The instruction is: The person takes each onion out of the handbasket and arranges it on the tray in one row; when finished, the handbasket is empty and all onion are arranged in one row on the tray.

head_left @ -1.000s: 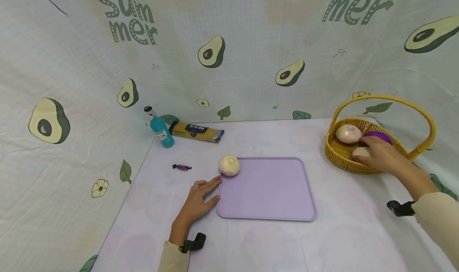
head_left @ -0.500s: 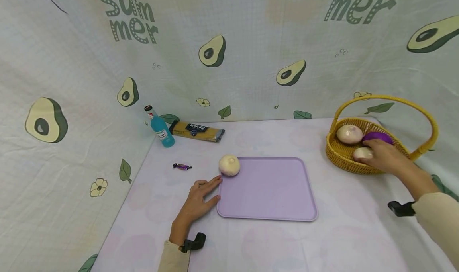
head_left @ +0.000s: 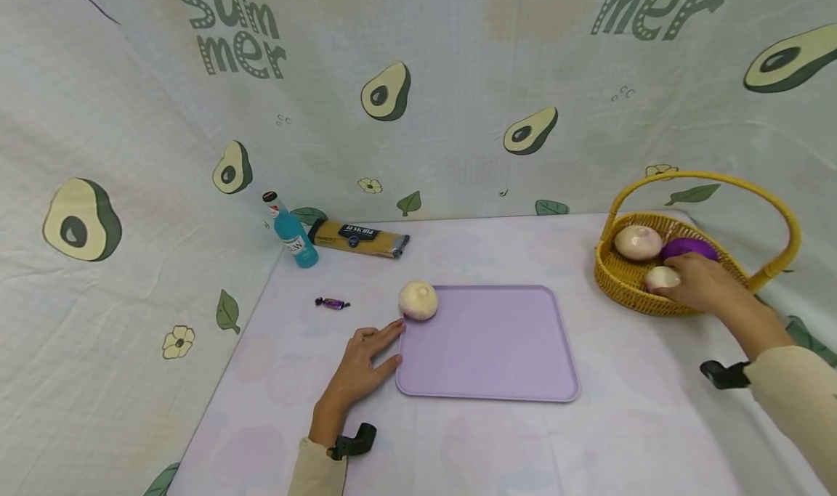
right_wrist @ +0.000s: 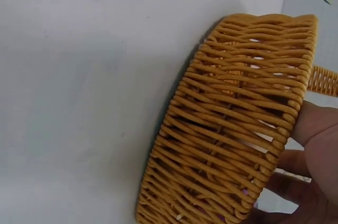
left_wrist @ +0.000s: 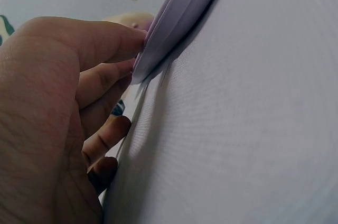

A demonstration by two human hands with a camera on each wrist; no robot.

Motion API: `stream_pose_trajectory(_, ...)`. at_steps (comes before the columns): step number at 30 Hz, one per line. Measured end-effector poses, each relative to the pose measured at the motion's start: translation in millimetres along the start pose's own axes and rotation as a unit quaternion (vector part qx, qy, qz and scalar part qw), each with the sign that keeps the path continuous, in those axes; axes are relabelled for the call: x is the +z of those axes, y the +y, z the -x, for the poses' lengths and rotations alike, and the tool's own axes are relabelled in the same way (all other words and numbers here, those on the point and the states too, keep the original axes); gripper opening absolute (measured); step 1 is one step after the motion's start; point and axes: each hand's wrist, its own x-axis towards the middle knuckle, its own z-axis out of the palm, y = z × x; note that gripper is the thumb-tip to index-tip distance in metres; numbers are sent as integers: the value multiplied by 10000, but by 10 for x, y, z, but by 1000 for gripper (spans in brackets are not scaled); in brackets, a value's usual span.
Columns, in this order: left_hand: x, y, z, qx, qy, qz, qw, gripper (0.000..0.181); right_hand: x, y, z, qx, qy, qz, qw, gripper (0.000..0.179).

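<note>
Beyond the lilac tray [head_left: 490, 343], leftward, we see a blue bottle [head_left: 294, 234]. The left hand [head_left: 360, 365] touches the tray's left edge, thumb and forefinger spread. A cream bulb [head_left: 418, 301] sits at its far-left corner. Right of the tray, the right hand [head_left: 702, 285] pinches a pale bulb [head_left: 660, 277] inside the wicker basket [head_left: 617, 294].

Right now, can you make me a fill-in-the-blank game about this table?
The basket shows ____ pale bulbs inside.
Another pale bulb sits at the far ____ corner of the tray.
The yellow packet lies beside a blue ____.
The cloth backdrop says ____.
Missing words: two; left; bottle; summer.
</note>
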Motion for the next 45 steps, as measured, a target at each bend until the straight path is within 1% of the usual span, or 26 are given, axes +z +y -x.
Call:
stream_pose_trajectory(3,-2,6,-4,37,36,16,10000,55,-7,-8,-4,-22,21,-62,10000,66)
stream_pose_trajectory(6,0,13,-6,65,27,25,10000,55,-10,-6,5,-21,41,-93,9999,62)
stream_pose_trajectory(9,3,20,1,64,-2,22,10000,55,-12,-2,26,58,44,-110,9999,66)
stream_pose_trajectory(13,10,18,11,87,109,-30,9999,55,-21,-17,39,68,134,-125,9998,71)
stream_pose_trajectory(16,8,17,13,102,168,-59,9998,55,-30,-34,29,-17,271,-148,9995,70)
stream_pose_trajectory(21,-12,34,13,38,49,52,10000,55,-49,-55,25,-195,550,-21,9983,70)
stream_pose_trajectory(25,-16,33,12,49,31,72,10000,55,-79,-76,41,-316,675,96,9972,71)
stream_pose_trajectory(29,-7,15,11,68,55,28,10000,55,-106,-122,64,-340,722,122,9967,72)
stream_pose_trajectory(36,7,-6,10,13,-9,5,10000,55,-136,-211,97,-326,731,103,9967,75)
stream_pose_trajectory(45,7,-10,9,49,73,-3,10000,55,-165,-349,102,-403,799,120,9959,76)
